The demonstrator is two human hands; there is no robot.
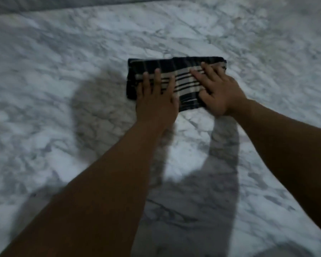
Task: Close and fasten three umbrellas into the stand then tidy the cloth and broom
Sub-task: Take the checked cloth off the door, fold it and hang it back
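Cloth [176, 71], centre frame on the floor [63, 52]: folded, soft, light, likely to slip on marble. Left hand [156, 95] and right hand [219, 93] press it flat, fingers straight, gripping nothing. Best lifted by the folded ends.

Open marble floor on every side of the cloth

I see bare marble floor [63, 52] all round the folded cloth [176, 78], so I can come in from left, right or beyond it. On the near side my left hand [156, 101] and right hand [219, 93] lie flat on it, forearms filling that approach.
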